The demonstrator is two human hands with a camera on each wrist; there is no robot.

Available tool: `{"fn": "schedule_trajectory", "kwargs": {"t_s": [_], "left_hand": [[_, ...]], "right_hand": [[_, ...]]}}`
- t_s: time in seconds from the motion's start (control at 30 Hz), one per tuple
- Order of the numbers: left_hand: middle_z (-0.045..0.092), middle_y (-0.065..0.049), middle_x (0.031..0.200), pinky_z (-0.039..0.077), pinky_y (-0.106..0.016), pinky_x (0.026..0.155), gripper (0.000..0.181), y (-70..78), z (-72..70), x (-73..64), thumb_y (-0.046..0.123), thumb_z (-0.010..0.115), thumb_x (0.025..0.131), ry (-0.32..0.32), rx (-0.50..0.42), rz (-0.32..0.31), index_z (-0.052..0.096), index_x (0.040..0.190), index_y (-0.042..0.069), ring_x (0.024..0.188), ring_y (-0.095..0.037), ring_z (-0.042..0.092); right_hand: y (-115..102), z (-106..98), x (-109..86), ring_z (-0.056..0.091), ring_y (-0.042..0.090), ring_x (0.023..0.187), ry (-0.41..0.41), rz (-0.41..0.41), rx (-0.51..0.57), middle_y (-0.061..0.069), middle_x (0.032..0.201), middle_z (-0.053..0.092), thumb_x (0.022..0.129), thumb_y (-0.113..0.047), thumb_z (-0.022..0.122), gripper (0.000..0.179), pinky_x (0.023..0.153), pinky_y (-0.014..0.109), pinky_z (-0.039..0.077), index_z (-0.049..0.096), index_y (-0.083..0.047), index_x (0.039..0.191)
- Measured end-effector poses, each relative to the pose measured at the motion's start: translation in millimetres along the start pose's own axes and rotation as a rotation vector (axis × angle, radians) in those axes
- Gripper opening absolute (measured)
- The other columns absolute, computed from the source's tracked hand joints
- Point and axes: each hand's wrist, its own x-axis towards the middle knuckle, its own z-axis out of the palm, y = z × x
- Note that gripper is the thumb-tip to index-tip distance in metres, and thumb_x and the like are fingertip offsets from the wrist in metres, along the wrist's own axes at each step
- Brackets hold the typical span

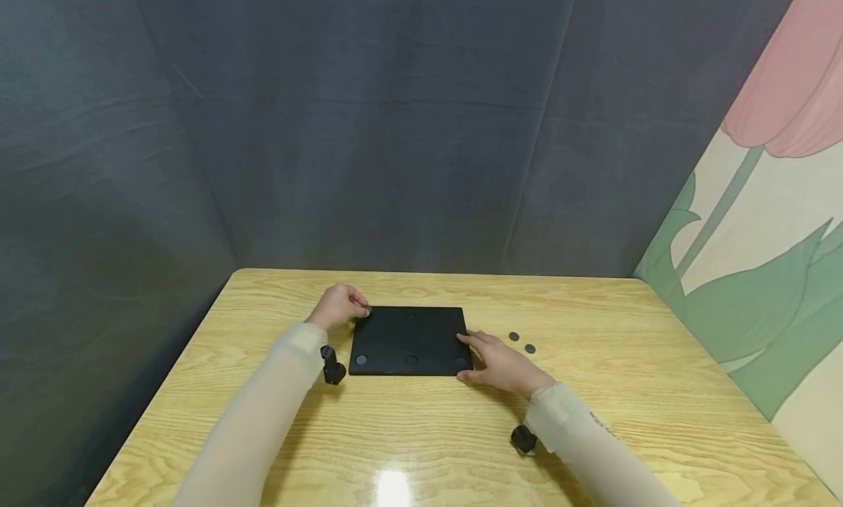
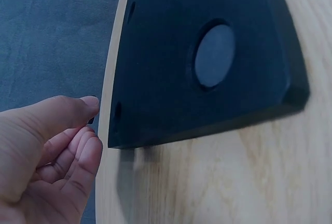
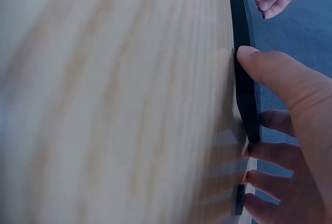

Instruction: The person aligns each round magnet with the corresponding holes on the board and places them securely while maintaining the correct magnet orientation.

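A flat black rectangular board [image 1: 410, 339] with round recesses lies on the wooden table. One grey disc [image 2: 215, 55] sits in the recess at its near left corner. Beside the far left corner, my left hand [image 1: 339, 306] pinches a small dark disc [image 2: 91, 121] between thumb and fingertips; mostly its edge shows. My right hand [image 1: 499, 362] rests at the board's near right corner. Its thumb [image 3: 270, 68] touches the near edge, while the other fingers extend fairly straight along the right side.
Two loose grey discs, a farther disc [image 1: 514, 336] and a nearer disc [image 1: 530, 349], lie on the table [image 1: 593, 324] right of the board. A dark curtain [image 1: 395, 141] hangs behind. A wall with painted tulips [image 1: 757, 273] stands at the right.
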Motion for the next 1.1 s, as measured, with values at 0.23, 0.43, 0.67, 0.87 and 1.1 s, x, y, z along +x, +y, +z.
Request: {"fn": "schedule_trajectory", "kwargs": {"t_s": [0.23,0.43,0.67,0.87,1.1], "left_hand": [[0.064,-0.002,0.076,0.046,-0.027,0.061,0.010,-0.8,4.0,0.2,0.010,0.074,0.077,-0.003,-0.004,-0.004,0.069,0.083,0.005,0.066,-0.015,0.055],[0.063,-0.003,0.076,0.044,-0.025,0.057,0.010,-1.5,6.1,0.4,0.009,0.074,0.077,-0.003,-0.002,-0.016,0.069,0.083,0.005,0.064,-0.015,0.054],[0.063,-0.003,0.076,0.045,-0.025,0.056,0.011,-4.5,8.4,1.3,0.009,0.074,0.077,-0.010,-0.004,-0.014,0.069,0.085,0.004,0.064,-0.014,0.054],[0.064,-0.003,0.079,0.045,-0.025,0.057,0.011,-6.5,8.8,2.5,0.009,0.074,0.077,-0.007,0.006,-0.019,0.069,0.086,0.004,0.065,-0.015,0.054],[0.065,-0.003,0.081,0.046,-0.026,0.059,0.011,-6.8,10.1,3.4,0.009,0.074,0.078,-0.011,0.004,-0.035,0.069,0.086,0.004,0.067,-0.015,0.056]], "right_hand": [[-0.6,0.3,0.1,0.027,0.031,0.135,0.000,-0.004,-0.004,0.009,0.149,0.027,0.078,-0.057,0.063,0.080,0.102,0.050,0.033,0.034,-0.023,0.145],[-0.4,0.2,0.2,0.028,0.031,0.134,0.003,-0.005,-0.004,0.009,0.149,0.027,0.078,-0.057,0.063,0.081,0.102,0.050,0.033,0.034,-0.022,0.144],[-0.3,0.7,0.7,0.029,0.031,0.134,0.007,-0.005,-0.012,0.009,0.148,0.028,0.078,-0.057,0.064,0.081,0.102,0.049,0.033,0.034,-0.021,0.144],[-1.8,0.4,0.3,0.028,0.031,0.134,0.004,0.005,0.000,0.010,0.148,0.028,0.077,-0.057,0.064,0.081,0.103,0.050,0.032,0.035,-0.022,0.144],[-1.6,-1.4,-0.9,0.028,0.032,0.134,0.006,-0.001,0.011,0.010,0.149,0.027,0.077,-0.056,0.065,0.081,0.102,0.050,0.033,0.035,-0.021,0.144]]}}
